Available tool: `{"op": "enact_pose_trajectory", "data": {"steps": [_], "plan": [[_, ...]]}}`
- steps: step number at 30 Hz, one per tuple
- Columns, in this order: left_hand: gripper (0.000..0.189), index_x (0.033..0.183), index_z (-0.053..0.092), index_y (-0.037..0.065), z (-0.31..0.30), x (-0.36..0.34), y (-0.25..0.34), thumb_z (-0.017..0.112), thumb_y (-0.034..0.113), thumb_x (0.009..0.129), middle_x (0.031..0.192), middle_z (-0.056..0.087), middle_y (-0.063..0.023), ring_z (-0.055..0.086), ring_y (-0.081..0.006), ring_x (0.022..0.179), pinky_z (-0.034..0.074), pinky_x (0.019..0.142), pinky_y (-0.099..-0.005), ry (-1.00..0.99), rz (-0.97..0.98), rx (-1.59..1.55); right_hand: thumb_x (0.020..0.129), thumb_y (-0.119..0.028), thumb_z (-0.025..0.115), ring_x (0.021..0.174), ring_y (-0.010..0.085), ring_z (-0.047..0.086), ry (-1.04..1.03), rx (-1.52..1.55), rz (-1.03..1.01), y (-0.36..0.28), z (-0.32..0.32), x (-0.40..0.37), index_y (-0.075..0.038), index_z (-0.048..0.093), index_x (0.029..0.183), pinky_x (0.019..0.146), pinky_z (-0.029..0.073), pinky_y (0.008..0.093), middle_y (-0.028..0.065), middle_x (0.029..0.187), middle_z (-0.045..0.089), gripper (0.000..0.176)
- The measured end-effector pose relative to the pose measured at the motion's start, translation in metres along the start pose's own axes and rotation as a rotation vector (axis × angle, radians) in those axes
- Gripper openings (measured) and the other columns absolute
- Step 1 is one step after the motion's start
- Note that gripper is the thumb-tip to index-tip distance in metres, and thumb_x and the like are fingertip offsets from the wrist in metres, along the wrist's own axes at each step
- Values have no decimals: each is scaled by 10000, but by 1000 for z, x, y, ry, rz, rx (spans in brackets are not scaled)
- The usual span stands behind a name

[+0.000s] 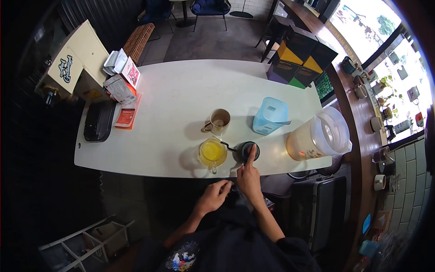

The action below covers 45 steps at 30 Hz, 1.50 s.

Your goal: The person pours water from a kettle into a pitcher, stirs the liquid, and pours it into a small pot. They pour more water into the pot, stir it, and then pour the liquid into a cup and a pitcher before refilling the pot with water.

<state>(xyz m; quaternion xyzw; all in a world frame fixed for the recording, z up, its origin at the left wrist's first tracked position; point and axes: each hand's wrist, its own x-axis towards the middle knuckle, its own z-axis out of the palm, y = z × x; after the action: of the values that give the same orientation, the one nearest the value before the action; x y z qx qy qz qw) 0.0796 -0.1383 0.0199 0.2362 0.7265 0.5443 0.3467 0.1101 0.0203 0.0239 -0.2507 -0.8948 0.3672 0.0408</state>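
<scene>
My right hand (248,181) grips nothing I can see: its index finger reaches onto the top of the black pot (244,148), low centre of the frame, the other fingers folded. My left hand (213,198) is loosely curled below the table (163,113) edge; whether it holds anything, I can't tell. Left of the pot is a glass cup (213,152) of yellow liquid, with a mug (219,119) just above and a blue container (270,117) to the upper right.

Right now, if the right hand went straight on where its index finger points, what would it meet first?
The black round object: the right hand's fingertip already appears to touch its top. Past that, probably the blue jug, though depth is unclear.
</scene>
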Motion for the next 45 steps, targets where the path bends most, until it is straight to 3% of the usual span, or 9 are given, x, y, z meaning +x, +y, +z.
{"op": "enact_pose_trajectory", "data": {"steps": [9,10,12,21,26,28,32,37,45], "plan": [[253,1017,507,5,-11,13,-7,647,172,890,717,543,-92,529,-174,541,465,550,-318,604,159,190,786,85,485,858,471,603,208,6,75,-4,31,-1,-33,-95,1481,697,481,507,279,1301,504,912],[253,1017,507,5,-11,15,-8,647,172,890,717,543,-92,529,-174,541,465,550,-318,603,160,195,786,85,485,858,471,603,208,11,75,-2,33,-1,-33,-95,1481,697,481,507,279,1301,504,912],[237,1000,537,-13,-13,20,-10,639,176,900,793,583,-116,579,-184,578,480,566,-315,614,151,213,828,6,512,752,464,614,380,21,-105,2,35,1,-8,-10,1483,643,481,523,299,941,624,838],[222,951,596,-46,-18,28,-26,517,160,977,837,653,-101,645,-137,652,542,508,-252,361,78,-133,796,98,514,894,465,616,290,28,-115,1,-6,-4,-60,45,1500,727,486,495,310,1134,588,860],[225,904,605,-31,-35,28,-38,539,176,963,805,652,-101,623,-170,628,500,530,-288,383,137,29,752,96,506,758,424,609,252,-49,-238,-16,-45,-1,-129,170,1507,686,467,487,249,900,628,857],[223,886,617,-13,-46,23,-32,565,196,945,806,652,-124,616,-250,661,459,582,-340,404,159,213,751,108,504,770,420,611,241,-100,-235,-20,-52,0,-144,172,1508,700,462,489,250,899,629,864],[228,866,617,-8,-53,24,-48,569,202,943,825,654,-112,604,-242,686,468,609,-319,500,334,310,755,116,499,768,416,606,238,-159,-251,-32,-61,3,-159,207,1503,703,453,491,242,859,622,849],[285,863,564,13,-56,21,-42,468,239,1008,822,625,-66,523,-142,686,457,678,-290,317,227,-197,707,97,516,628,382,568,295,-210,-346,-34,-62,8,-196,244,1502,625,457,485,200,704,556,890],[341,763,449,22,-62,28,-59,431,240,1024,693,445,-8,414,-87,661,380,639,-250,275,263,-316,714,101,511,649,392,580,297,-231,-376,-50,-80,11,-215,282,1490,620,456,488,215,744,567,868]]}}
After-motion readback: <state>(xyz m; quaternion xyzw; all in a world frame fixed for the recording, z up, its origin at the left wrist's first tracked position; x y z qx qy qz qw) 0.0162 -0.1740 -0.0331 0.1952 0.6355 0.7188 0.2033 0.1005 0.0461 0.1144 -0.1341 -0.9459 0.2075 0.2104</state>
